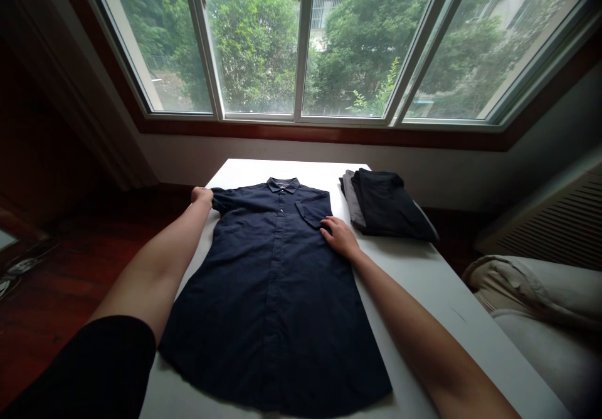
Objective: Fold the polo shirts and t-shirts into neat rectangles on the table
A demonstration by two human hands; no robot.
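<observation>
A dark navy button-up shirt (277, 281) lies front side up, its collar at the far end and its curved hem towards me. My left hand (202, 196) is closed on the end of the left-side sleeve, which sticks out to the side. On the right, the other sleeve (311, 212) appears folded inward over the chest. My right hand (339, 236) rests on the shirt's right edge just below that sleeve, fingers stretched out and lying flat.
The shirt lies on a white table (399, 293). Folded black and grey clothes (385, 202) are stacked at its far right. Pale bulky cushions or bedding (540, 293) sit beside the table's right edge. A wide window (301, 49) spans the wall behind.
</observation>
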